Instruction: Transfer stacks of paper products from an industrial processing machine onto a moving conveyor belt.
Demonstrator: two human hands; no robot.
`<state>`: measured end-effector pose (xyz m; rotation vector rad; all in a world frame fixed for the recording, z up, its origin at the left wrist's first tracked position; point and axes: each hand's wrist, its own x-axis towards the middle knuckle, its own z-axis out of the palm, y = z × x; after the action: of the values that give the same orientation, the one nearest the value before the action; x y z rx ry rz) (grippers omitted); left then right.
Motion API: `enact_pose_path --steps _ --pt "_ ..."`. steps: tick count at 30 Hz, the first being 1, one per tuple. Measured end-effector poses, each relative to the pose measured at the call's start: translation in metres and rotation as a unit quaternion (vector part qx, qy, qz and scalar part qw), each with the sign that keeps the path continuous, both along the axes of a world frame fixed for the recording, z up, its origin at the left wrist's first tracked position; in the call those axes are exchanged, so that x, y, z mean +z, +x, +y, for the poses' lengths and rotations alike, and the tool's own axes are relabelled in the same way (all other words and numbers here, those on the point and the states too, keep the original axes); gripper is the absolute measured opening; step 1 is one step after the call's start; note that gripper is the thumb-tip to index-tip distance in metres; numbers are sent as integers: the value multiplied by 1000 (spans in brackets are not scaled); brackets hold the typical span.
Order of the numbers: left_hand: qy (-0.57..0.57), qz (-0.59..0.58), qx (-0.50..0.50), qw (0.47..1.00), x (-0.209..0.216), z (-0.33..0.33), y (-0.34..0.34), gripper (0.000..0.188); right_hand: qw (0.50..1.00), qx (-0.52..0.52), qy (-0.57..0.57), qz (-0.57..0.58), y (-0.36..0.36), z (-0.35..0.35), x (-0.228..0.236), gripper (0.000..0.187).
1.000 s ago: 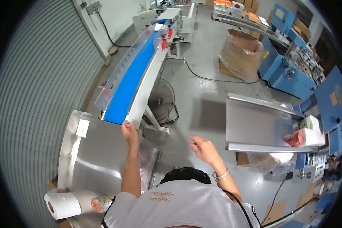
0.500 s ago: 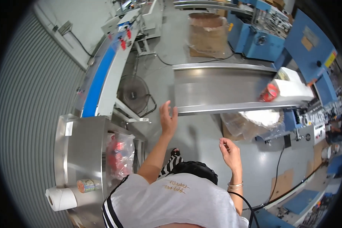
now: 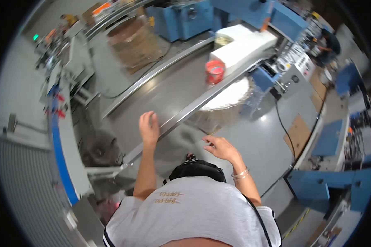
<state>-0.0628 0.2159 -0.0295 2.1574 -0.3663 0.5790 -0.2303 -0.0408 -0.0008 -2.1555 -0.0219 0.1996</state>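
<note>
My left hand (image 3: 149, 126) is raised in front of the long metal table (image 3: 169, 99), near its front rail. Its fingers are stretched up and hold nothing. Further right, my right hand (image 3: 221, 148) hangs over the floor with fingers loosely bent and thumb apart, nothing in it. Bracelets circle that wrist. On the table's right half lies a red round packet or tub (image 3: 215, 72), beside a white block-shaped thing (image 3: 245, 47); neither hand touches them. Below the front rail is a wide container with a white filling (image 3: 231, 96) and clear plastic around it.
A blue conveyor belt (image 3: 62, 160) runs along the left, with a floor fan (image 3: 99, 150) beside it. Behind the table stand an open cardboard box (image 3: 136, 45) and blue machines (image 3: 193, 20). A black cable (image 3: 278, 117) crosses the floor at right. Another person (image 3: 329, 46) crouches far right.
My view has turned to the right, so the table now slants and the red packet appears nearer. The right hand has swung inward and opened somewhat; the left stays raised and open.
</note>
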Motion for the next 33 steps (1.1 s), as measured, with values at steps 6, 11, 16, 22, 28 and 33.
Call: enact_pose_path --steps 6,11,16,22,28,33 --pt "52 94 -69 992 -6 -29 36 24 987 -117 -59 -94 68 -50 28 27" --pt "58 214 -89 971 23 -62 30 34 953 -177 -112 -217 119 -94 47 24" --pt "50 254 -83 962 28 -95 43 40 946 -154 -133 -254 171 -135 66 20" --pt "-7 209 -69 975 29 -149 61 41 916 -87 -224 -323 281 -198 66 18" --pt "1 213 -35 976 26 -220 60 40 906 37 -340 -250 403 -257 38 17" --pt "-19 216 38 975 18 -236 59 40 884 97 -390 -239 422 -264 13 27"
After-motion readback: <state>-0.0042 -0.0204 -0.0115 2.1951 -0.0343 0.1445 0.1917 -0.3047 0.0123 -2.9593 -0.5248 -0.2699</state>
